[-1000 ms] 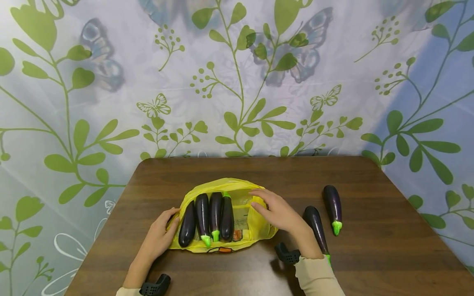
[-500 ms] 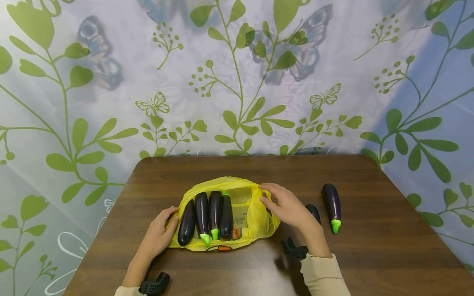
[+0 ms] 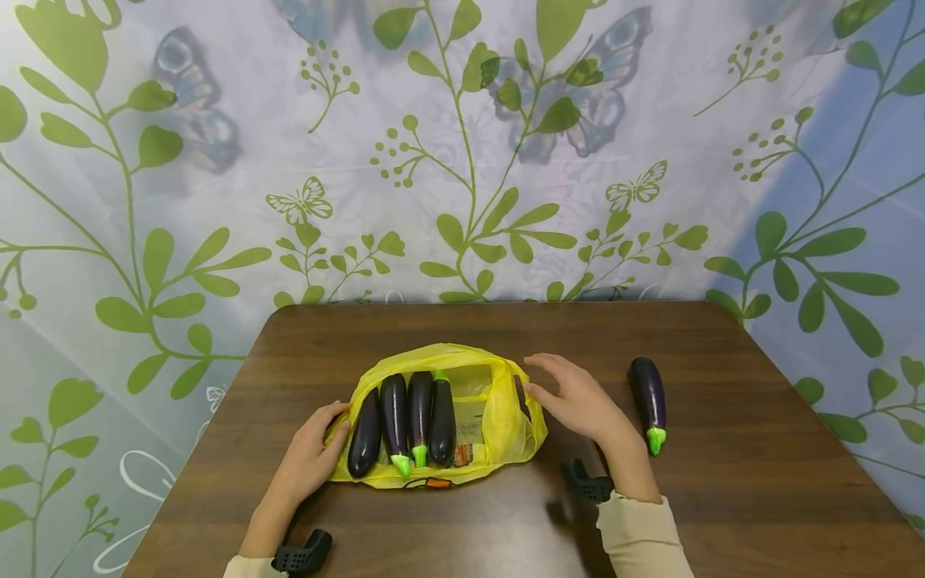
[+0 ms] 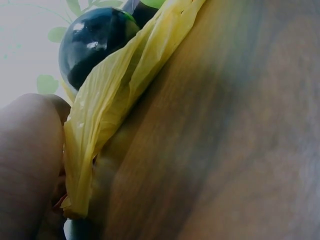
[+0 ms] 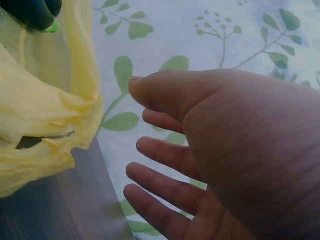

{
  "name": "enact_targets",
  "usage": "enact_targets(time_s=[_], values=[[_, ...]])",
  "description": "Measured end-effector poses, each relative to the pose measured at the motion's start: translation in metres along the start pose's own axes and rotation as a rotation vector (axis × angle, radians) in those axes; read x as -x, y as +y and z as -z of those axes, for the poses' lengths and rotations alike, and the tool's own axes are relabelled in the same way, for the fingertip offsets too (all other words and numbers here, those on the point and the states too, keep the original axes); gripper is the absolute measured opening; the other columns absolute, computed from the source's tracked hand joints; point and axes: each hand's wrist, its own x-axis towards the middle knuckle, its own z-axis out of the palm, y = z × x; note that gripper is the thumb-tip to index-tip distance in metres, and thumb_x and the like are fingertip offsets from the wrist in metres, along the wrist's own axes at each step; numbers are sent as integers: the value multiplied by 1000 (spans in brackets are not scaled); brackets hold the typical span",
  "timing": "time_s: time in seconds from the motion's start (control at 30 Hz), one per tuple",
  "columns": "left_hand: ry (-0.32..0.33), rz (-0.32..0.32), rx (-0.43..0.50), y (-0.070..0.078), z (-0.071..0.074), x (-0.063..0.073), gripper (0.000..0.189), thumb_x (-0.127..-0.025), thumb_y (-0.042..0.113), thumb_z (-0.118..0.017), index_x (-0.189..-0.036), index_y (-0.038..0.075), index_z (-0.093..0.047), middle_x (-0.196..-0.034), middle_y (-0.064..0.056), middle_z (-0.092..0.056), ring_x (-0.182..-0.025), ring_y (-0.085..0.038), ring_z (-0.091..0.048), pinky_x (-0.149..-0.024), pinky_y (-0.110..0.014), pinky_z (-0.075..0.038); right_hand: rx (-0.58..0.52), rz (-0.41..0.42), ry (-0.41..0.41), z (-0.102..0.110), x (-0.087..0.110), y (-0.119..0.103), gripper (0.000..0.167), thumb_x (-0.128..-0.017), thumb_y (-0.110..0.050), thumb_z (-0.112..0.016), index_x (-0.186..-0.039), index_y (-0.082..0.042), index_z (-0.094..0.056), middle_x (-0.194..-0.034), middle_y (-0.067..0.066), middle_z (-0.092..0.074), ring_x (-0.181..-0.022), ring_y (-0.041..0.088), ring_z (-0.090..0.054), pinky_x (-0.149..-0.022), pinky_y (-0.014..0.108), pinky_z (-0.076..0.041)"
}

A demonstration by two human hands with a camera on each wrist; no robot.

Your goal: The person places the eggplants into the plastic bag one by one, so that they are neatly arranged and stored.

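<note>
A yellow plastic bag (image 3: 507,425) lies open on the table, with several dark purple eggplants (image 3: 396,417) side by side inside. My left hand (image 3: 315,451) holds the bag's left edge; in the left wrist view the yellow film (image 4: 107,100) passes beside the thumb, below the round end of an eggplant (image 4: 92,47). Just off the bag's right side, my right hand (image 3: 581,401) is spread and holds nothing. The right wrist view shows a gap between its thumb and the bag's handle edge (image 5: 82,117). One eggplant (image 3: 649,397) lies on the table right of this hand.
The brown wooden table (image 3: 462,530) reaches back to a hanging cloth (image 3: 405,217) printed with leaves and butterflies. Black wrist devices sit at the left wrist (image 3: 303,555) and the right wrist (image 3: 588,484).
My right hand has left the bag's inside and moved right, past its handle edge. The right forearm now covers the nearer loose eggplant. The left hand stays at the bag's left edge.
</note>
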Motion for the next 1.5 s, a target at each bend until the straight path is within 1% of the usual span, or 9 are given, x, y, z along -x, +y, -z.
enact_targets(time_s=[0.17,0.3,0.43,0.6,0.8,0.97,1.13,1.4,1.5], values=[[-3,-1,-6,-1,-1,1,34,-106,16,-59,-136,3,-62,-143,-25,-58,-134,-46,-54,-108,-64,-43,18,-35,4,4,4,6,51,-103,-26,-65,-148,-5,-53,-153,20,-50,-138,44,-49,-108,64,-43],[-11,2,-5,-2,0,1,34,-106,17,-59,-136,3,-61,-144,-25,-57,-134,-46,-53,-108,-64,-43,35,-49,12,8,6,11,52,-102,-27,-66,-148,-5,-53,-152,20,-51,-137,45,-50,-107,65,-43],[-5,-6,-2,-1,-1,1,33,-105,16,-59,-136,3,-62,-143,-25,-58,-134,-46,-53,-108,-65,-43,52,-57,20,11,6,14,53,-101,-28,-67,-147,-4,-54,-151,21,-53,-137,45,-50,-108,64,-43],[4,-16,-3,-1,-1,0,32,-105,15,-60,-135,4,-62,-142,-24,-59,-134,-45,-54,-107,-64,-44,70,-76,21,15,7,16,53,-101,-26,-68,-147,-2,-54,-150,24,-52,-138,48,-48,-108,65,-42],[-3,-12,-4,-1,0,0,32,-105,15,-60,-135,4,-62,-142,-23,-58,-135,-45,-53,-108,-64,-44,83,-116,21,21,11,19,55,-101,-25,-67,-146,2,-53,-148,27,-52,-136,50,-48,-107,66,-42],[-7,-12,-5,-2,-1,-1,33,-105,15,-59,-136,3,-62,-143,-24,-58,-135,-45,-52,-108,-64,-43,94,-165,2,24,14,23,57,-100,-27,-67,-147,2,-52,-149,29,-51,-137,52,-46,-108,68,-40],[-15,-5,-9,-4,-1,-1,33,-105,15,-59,-136,3,-61,-143,-24,-57,-135,-45,-52,-108,-64,-43,115,-193,-18,26,16,29,59,-100,-29,-67,-147,3,-51,-148,30,-51,-135,52,-47,-107,67,-41],[-27,10,-5,-5,-2,-1,35,-105,16,-59,-137,3,-60,-145,-25,-55,-136,-45,-51,-109,-64,-42,190,-238,-39,30,20,33,62,-97,-29,-70,-144,6,-52,-143,34,-53,-131,56,-50,-105,68,-42],[-29,12,-8,-6,-3,0,35,-106,16,-58,-138,3,-60,-145,-25,-55,-136,-46,-51,-109,-65,-42,200,-269,-66,31,22,34,64,-96,-30,-71,-145,6,-51,-143,36,-53,-130,58,-49,-104,69,-42]])
